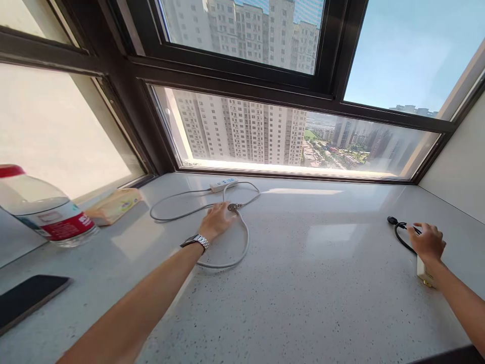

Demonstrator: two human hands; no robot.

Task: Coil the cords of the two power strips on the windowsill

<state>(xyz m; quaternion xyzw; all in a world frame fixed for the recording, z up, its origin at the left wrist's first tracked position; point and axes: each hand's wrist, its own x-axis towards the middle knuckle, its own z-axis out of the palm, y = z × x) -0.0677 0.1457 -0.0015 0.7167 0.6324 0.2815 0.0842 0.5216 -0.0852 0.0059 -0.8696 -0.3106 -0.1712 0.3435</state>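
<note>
Straight ahead in the head view, two bare hands reach over a pale speckled counter [288, 303] below a window [238, 91]. The left hand [215, 223], its wrist wearing a watch [196, 242], has its fingertips at a round plug [232, 207] on looped grey cord [223, 266], near a white power strip [223, 185]; whether they grip it cannot be told. Far right, the right hand [429, 243] curls its fingers by a black cable [402, 240], above a white block [425, 275]; its grip is unclear too.
</note>
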